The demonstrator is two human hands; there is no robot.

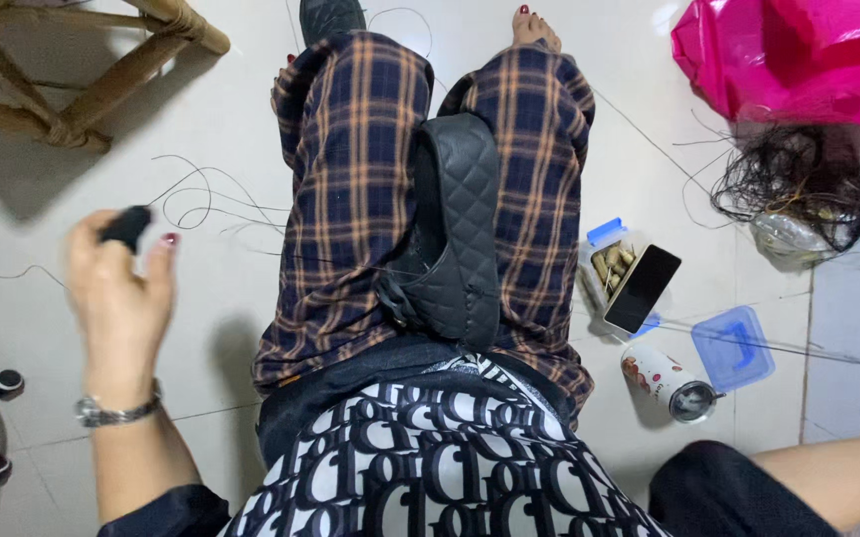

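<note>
My left hand (pixel 116 288) is raised over the white tiled floor at the left, fingers pinched on a small black object (pixel 127 226). A wristwatch sits on that wrist. Thin dark threads (pixel 201 204) loop across the floor between the hand and my lap. A black quilted leather piece (pixel 455 229) lies between my thighs on the plaid trousers. A second quilted black piece (pixel 330 15) shows past my knee at the top. Only my bare right forearm (pixel 828 472) shows at the bottom right; the hand itself is out of frame.
Right of my legs stand a clear plastic box (pixel 611 261) holding tan pieces, a dark phone (pixel 643 288) resting on it, a blue lid (pixel 734 348) and a tipped can (pixel 667 382). Farther right are tangled dark thread (pixel 798 184) and a pink plastic bag (pixel 798 55). A wooden stool (pixel 72 70) stands top left.
</note>
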